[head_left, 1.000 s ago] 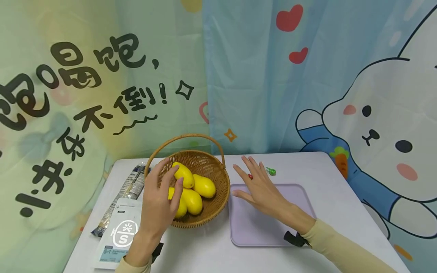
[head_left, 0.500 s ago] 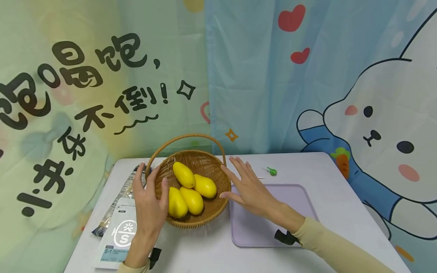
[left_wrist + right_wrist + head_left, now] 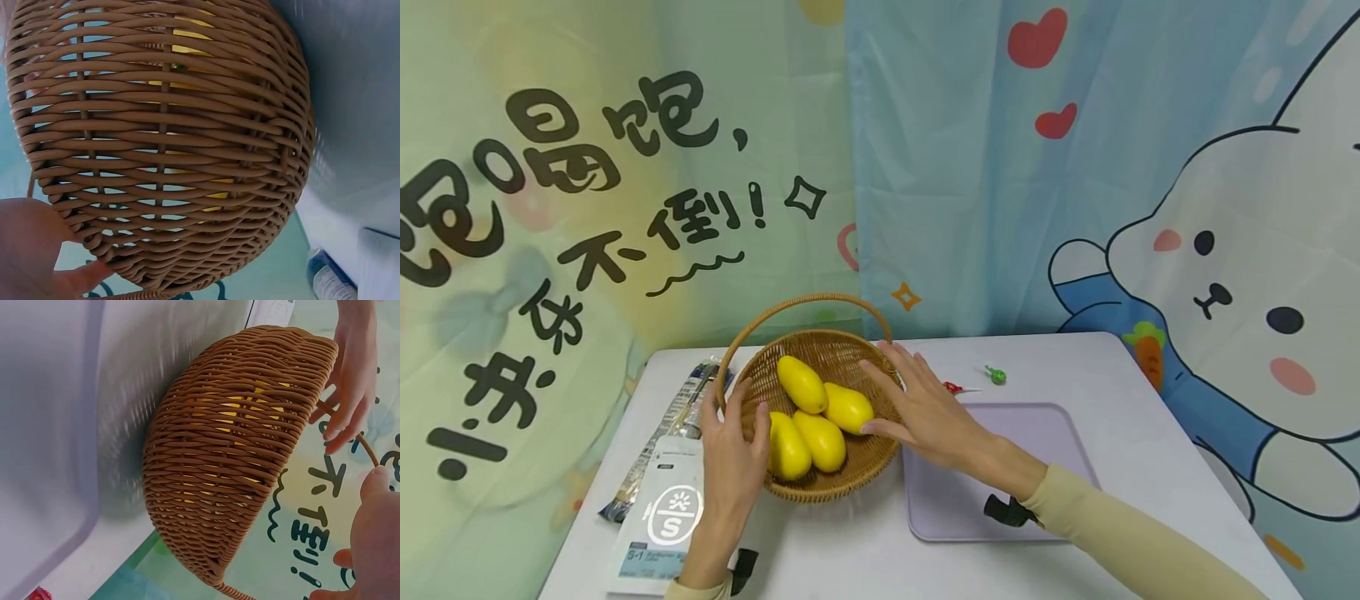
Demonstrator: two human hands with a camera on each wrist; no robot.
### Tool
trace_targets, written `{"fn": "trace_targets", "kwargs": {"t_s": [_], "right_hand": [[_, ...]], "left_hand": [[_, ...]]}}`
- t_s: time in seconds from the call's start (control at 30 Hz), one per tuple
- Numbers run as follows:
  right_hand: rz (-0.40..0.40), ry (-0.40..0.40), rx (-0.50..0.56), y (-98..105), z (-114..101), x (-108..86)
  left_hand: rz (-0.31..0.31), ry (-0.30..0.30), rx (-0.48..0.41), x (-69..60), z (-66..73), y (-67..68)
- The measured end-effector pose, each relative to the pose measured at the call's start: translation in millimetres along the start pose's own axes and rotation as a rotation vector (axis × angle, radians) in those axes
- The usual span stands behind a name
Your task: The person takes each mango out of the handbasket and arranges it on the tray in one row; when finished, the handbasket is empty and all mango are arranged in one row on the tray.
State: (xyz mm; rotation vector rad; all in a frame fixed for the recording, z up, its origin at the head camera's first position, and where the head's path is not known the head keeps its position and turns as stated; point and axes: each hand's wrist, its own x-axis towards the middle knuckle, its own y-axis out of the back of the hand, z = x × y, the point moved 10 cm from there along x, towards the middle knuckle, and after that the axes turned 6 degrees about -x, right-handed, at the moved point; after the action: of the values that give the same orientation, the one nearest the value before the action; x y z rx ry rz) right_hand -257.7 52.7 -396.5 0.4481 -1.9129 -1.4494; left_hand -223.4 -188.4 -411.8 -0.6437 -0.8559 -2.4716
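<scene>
Brown woven basket [image 3: 835, 350], round-bellied on the white table [image 3: 842, 558], cradles four glossy yellow fruits [image 3: 820, 442]; I see the left hand [image 3: 730, 457] and right hand [image 3: 931, 421] flanking it, fingers spread, gripping nothing, contact unclear.

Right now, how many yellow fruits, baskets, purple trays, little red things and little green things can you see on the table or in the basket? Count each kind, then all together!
Yellow fruits: 4
Basket: 1
Purple tray: 1
Little red thing: 1
Little green thing: 1
Total: 8
</scene>
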Motion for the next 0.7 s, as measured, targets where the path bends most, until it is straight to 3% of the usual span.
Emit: {"fn": "trace_targets", "kwargs": {"t_s": [0.2,0.37,0.7], "right_hand": [[-0.002,0.018,0.006,2.3,-3.4,9.5],[-0.033,0.047,0.018,0.9,-6.5,21.4],[-0.157,0.083,0.1,-5.1,-12.9,50.4]], "left_hand": [[-0.043,0.031,-0.038,-1.6,-6.5,-9.0],[-0.043,0.034,-0.048,-1.5,-9.6,-11.8],[-0.06,0.06,-0.041,-2.9,-16.4,-17.0]]}}
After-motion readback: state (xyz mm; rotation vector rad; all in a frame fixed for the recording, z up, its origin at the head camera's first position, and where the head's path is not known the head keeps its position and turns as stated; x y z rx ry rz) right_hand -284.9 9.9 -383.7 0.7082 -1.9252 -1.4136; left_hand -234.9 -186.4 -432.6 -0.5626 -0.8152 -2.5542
